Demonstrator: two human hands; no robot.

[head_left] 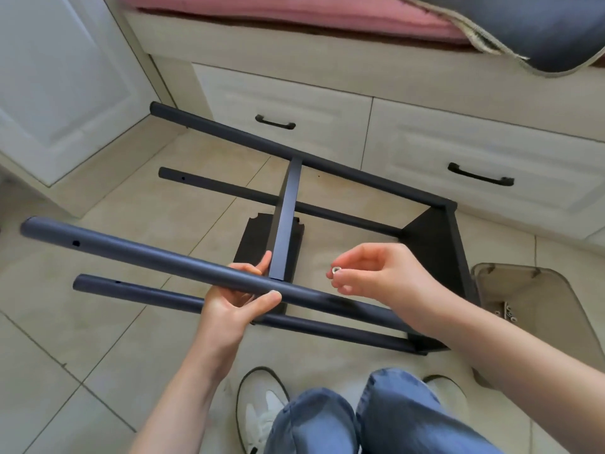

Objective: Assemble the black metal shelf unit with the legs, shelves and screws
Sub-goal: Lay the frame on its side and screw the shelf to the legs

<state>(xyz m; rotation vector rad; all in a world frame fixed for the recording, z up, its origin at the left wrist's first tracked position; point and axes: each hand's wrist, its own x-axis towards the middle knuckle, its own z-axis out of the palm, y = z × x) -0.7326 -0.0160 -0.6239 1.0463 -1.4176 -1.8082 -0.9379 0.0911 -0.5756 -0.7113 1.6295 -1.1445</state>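
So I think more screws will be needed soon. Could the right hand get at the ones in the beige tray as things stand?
Probably yes. The tray lies open-topped beside the right hand, nothing covering the spare screws, though its fingers already pinch one small silver piece.

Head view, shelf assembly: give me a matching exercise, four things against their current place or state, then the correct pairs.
Things:
1. left hand
2. right hand
3. spare screws
4. loose shelf panel

States:
A. flat on the floor tiles
B. pinches a small silver screw
C. grips the nearest leg
D. lying in the beige tray

Pairs: 1-C, 2-B, 3-D, 4-A
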